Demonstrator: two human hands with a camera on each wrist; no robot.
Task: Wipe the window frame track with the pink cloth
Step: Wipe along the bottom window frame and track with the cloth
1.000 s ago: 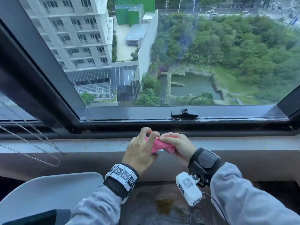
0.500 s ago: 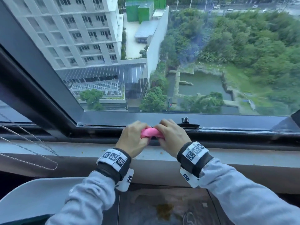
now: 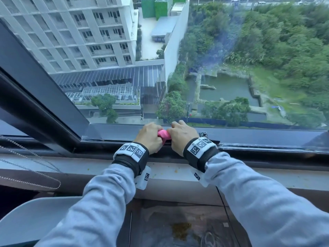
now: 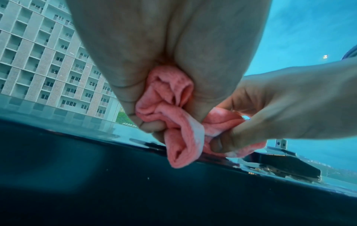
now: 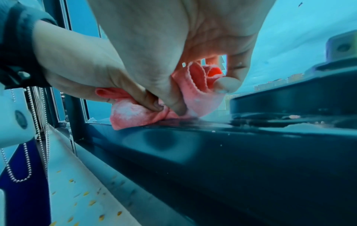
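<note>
The pink cloth [image 3: 164, 134] is bunched up between both hands at the bottom of the window. My left hand [image 3: 150, 135] grips its left part with curled fingers, and folds of the cloth [image 4: 173, 107] bulge out under the palm. My right hand [image 3: 183, 133] pinches the cloth's right part [image 5: 197, 91] between thumb and fingers. In the right wrist view the cloth's lower edge [image 5: 133, 117] touches the dark window frame track [image 5: 193, 137]. The track [image 3: 258, 139] runs left to right along the sill, and the hands hide its middle stretch.
A black window latch [image 3: 204, 134] sits on the frame just right of my right hand, and also shows as a latch [image 4: 280, 165] in the left wrist view. A beaded blind chain [image 3: 32, 168] hangs at the left. A pale sill [image 3: 267, 175] with small crumbs lies below the track.
Both hands have moved forward and up from over the sill to the window frame, carrying the cloth, which now touches the track. The cloth is more bunched.
</note>
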